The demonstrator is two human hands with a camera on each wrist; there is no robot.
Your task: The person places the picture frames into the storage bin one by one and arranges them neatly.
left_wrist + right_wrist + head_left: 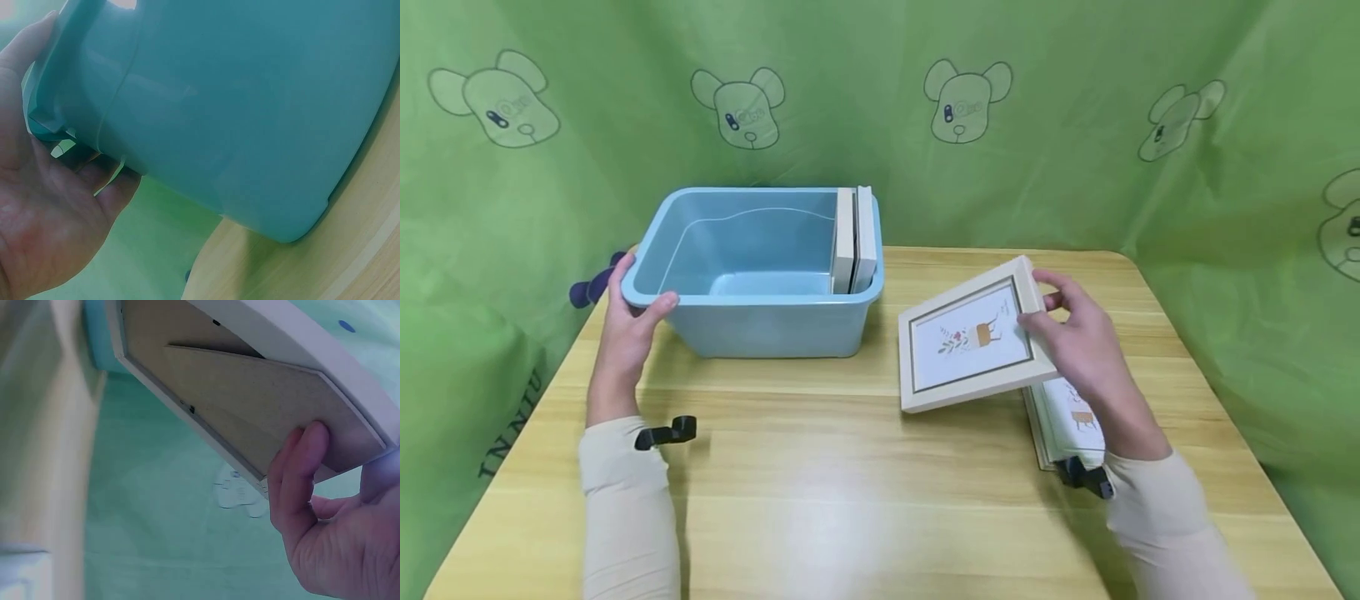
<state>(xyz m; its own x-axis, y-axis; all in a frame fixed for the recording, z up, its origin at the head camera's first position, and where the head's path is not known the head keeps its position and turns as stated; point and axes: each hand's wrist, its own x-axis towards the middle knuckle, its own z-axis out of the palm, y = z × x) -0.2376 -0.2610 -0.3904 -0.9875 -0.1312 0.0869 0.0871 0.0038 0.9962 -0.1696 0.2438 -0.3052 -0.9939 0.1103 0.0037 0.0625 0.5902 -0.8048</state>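
A pale wooden picture frame (973, 333) with a plant print is held tilted above the table by my right hand (1078, 337), thumb on its front edge and fingers behind. The right wrist view shows its brown back and stand flap (269, 406). On the left, my left hand (628, 333) grips the near left corner of a blue plastic bin (767, 325), thumb over the rim; the left wrist view shows fingers (119, 190) under that rim. Two frames (853, 242) stand upright side by side against the bin's right wall.
Beneath my right wrist lies another frame with a similar print (1075, 417), partly hidden by the hand and the held frame. The wooden table (820, 483) ends at a green printed curtain (865, 125). A dark purple object (591, 287) shows beyond the table's left edge.
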